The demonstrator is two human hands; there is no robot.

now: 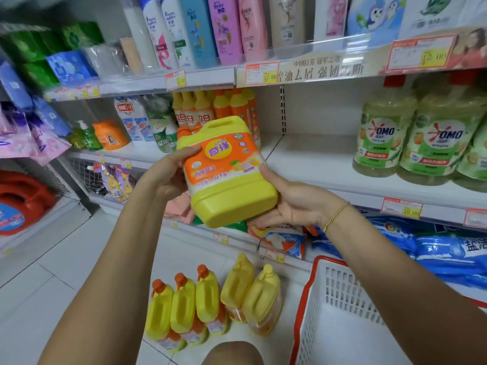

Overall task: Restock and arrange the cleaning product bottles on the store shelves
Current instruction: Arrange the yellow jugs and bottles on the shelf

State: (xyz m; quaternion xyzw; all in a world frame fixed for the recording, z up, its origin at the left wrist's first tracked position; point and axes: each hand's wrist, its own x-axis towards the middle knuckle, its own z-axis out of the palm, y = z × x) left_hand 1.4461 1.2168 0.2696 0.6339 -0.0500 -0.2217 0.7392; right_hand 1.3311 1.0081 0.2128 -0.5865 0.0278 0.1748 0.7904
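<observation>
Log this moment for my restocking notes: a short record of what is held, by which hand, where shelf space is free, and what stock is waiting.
held: yellow jug with orange label, tilted, in front of the shelves
left: left hand grips the jug's left side, thumb on the label
right: right hand holds the base corner, fingers beneath
free space: middle shelf bare between the orange bottles and the OMO bottles
waiting: five spare jugs standing on the floor, three orange-capped, two yellow-capped
basket: white basket, red rim, lower right
</observation>
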